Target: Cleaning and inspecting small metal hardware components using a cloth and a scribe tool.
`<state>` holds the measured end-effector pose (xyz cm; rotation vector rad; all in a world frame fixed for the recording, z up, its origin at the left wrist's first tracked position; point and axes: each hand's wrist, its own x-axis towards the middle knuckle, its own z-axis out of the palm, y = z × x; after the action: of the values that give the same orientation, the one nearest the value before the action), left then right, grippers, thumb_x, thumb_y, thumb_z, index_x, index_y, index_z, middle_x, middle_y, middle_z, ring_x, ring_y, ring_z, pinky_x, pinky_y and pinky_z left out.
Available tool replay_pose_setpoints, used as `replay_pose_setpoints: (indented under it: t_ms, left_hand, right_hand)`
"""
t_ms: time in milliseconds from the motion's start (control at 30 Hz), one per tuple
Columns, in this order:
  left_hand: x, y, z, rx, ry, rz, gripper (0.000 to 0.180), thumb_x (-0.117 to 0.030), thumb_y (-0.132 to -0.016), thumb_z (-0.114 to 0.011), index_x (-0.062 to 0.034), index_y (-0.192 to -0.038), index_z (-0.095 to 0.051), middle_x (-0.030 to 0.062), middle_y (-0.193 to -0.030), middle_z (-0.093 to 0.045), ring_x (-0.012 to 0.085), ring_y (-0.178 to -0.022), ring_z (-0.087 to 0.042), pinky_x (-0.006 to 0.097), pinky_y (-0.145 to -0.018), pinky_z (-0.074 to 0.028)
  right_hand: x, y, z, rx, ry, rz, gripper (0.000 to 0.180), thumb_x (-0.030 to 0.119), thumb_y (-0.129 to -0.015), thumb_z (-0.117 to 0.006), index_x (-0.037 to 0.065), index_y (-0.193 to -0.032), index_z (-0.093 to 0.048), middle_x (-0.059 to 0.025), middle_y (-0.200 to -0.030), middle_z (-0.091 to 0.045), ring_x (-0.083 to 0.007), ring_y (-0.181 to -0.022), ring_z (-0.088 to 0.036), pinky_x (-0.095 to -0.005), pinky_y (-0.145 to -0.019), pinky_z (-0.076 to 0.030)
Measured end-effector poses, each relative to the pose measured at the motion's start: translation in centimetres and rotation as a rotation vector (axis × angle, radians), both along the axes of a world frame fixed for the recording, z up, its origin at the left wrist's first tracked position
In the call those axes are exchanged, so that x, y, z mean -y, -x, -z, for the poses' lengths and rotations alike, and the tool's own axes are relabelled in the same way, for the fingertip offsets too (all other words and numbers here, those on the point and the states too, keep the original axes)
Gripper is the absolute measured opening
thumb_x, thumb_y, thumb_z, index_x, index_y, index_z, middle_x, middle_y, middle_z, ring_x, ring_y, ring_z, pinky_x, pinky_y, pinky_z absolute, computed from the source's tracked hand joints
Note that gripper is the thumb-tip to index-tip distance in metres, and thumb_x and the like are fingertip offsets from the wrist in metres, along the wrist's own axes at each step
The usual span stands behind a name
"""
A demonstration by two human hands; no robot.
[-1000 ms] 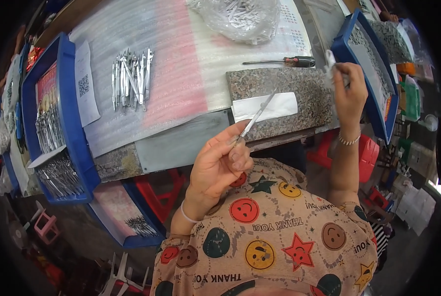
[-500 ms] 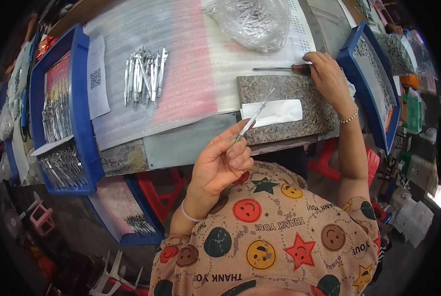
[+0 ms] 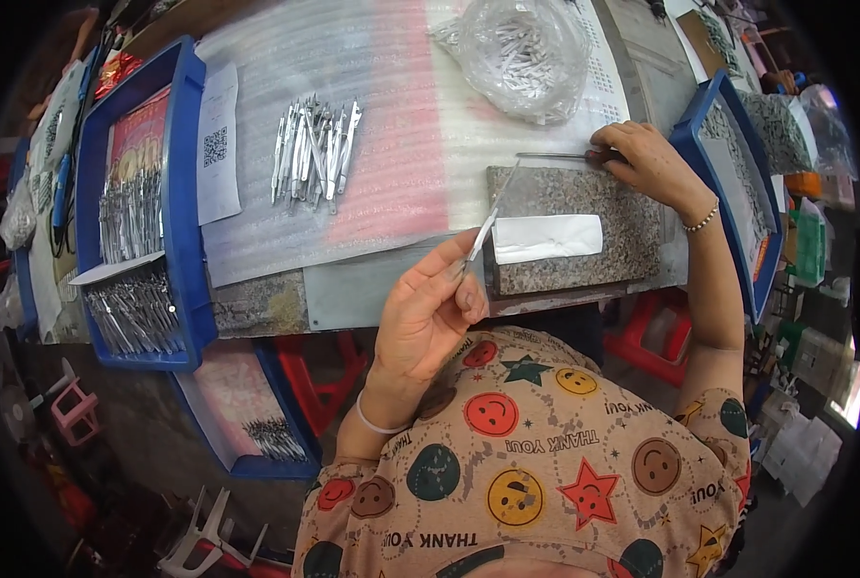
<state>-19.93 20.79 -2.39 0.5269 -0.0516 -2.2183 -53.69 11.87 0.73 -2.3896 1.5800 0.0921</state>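
Observation:
My left hand (image 3: 430,313) pinches a slim silver pointed metal tool (image 3: 482,238) between thumb and fingers, its thin tip slanting up past the left edge of a speckled stone slab (image 3: 632,226). On the slab lies a folded white cloth or paper (image 3: 548,238). Beyond the slab, my right hand (image 3: 648,166) has its fingers curled over the handle of a screwdriver (image 3: 555,155), whose shaft points left along the table. The fingers hide most of the handle. A pile of similar slim silver tools (image 3: 314,152) rests on the foam sheet to the left.
A clear plastic bag of small pale metal parts (image 3: 526,58) sits at the back. At the left stands a blue tray (image 3: 196,222) packed with silver tools, at the right another blue tray (image 3: 681,135). Red stools (image 3: 656,332) are under the table.
My right hand's fingers have closed over the screwdriver's handle, which showed more before. My left hand still holds the silver tool, now tilted more upright. The whole view has shifted slightly.

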Motion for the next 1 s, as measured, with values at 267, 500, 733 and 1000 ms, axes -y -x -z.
replay_pose_setpoints:
  t_ms: [267, 500, 733, 1000]
  left_hand:
    - [-0.8, -0.5, 0.2, 0.33, 0.286, -0.071, 0.042, -0.011, -0.098, -0.05, 0.0048, -0.137, -0.043, 0.0025, -0.077, -0.057, 0.0096, -0.072, -0.053, 0.023, -0.069, -0.046]
    - [-0.4, -1.4, 0.0, 0.496, 0.342, -0.105, 0.042, -0.011, -0.098, -0.05, 0.0042, -0.137, -0.043, 0.0023, -0.077, -0.056, 0.0093, -0.072, -0.053, 0.023, -0.069, -0.046]
    - [0.7, -2.5, 1.0, -0.024, 0.069, -0.075, 0.045, -0.009, -0.095, -0.053, 0.0031, -0.137, -0.042, 0.0027, -0.069, -0.048, 0.0133, -0.062, -0.045, 0.026, -0.058, -0.036]
    - [0.9, -2.5, 1.2, -0.29, -0.084, -0.04, 0.054, -0.008, -0.091, -0.056, 0.0032, -0.14, -0.036, -0.0001, -0.07, -0.042, 0.0109, -0.062, -0.042, 0.025, -0.059, -0.034]
  right_hand:
    - [0.7, -0.7, 0.1, -0.202, 0.048, -0.104, 0.015, 0.003, -0.076, -0.058, 0.007, -0.09, -0.056, -0.0086, -0.091, -0.059, -0.0269, -0.095, -0.056, -0.0386, -0.086, -0.041]
    - [-1.8, -1.2, -3.8, -0.032, 0.139, 0.074, 0.017, 0.003, -0.072, -0.059, 0.002, -0.089, -0.057, -0.0118, -0.087, -0.053, -0.03, -0.087, -0.053, -0.036, -0.077, -0.043]
    - [-8.4, -0.7, -2.7, 1.137, -0.388, 0.52, 0.032, 0.022, -0.081, -0.064, 0.004, -0.102, -0.048, -0.005, -0.081, -0.055, -0.009, -0.064, -0.052, -0.0199, -0.052, -0.038]
    - [-11.4, -6.0, -0.9, 1.611, -0.555, 0.671, 0.022, 0.022, -0.089, -0.059, 0.005, -0.095, -0.046, -0.0084, -0.068, -0.05, -0.0109, -0.045, -0.043, -0.0217, -0.04, -0.037]
